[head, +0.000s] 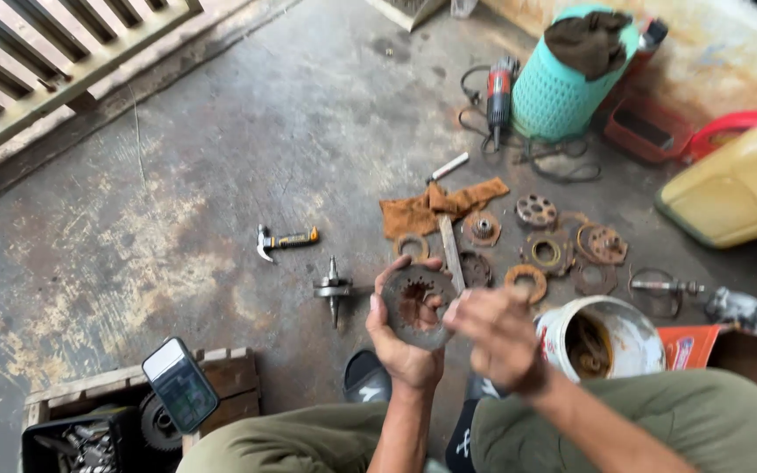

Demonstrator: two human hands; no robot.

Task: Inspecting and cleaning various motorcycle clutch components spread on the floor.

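Rusty metal is being gripped nearest the camera: a round perforated disc is being held upright by the left hand, whose fingers are curling around its left and lower rim. The disc's right edge is being pinched by the closed fingers of the right hand, just above the knees. A white bucket of oily parts is being kept just beside the right wrist, and a wooden crate with a phone leaning on it is sitting near the left knee. Beyond the hands, a crankshaft and a hammer are lying on the concrete floor, with wide bare room left of them up to the wooden railing. Rusty rings and plates are being spread beside a brown rag. Farthest off, a teal basket, an angle grinder and a yellow jug are crowding the wall's edge.
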